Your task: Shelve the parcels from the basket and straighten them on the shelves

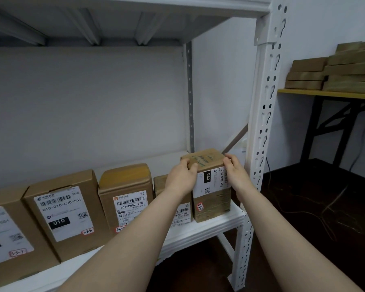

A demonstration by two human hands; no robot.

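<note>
A white metal shelf (198,234) against a pale wall carried a row of labelled brown parcels, and both hands held the one at the right end.
The tall brown taped cardboard parcel with the white 060 label (213,199) stood upright near the shelf's front lip, just beside the white perforated upright post (261,123). The left hand (180,179) and right hand (236,173) gripped its upper corners, fingers curled over the top. Tall on a narrow base, it would probably topple forward off the lip if let go unsquared. A shove leftward could skew the lower brown cardboard parcel (159,184) beside it. No basket showed.
</note>
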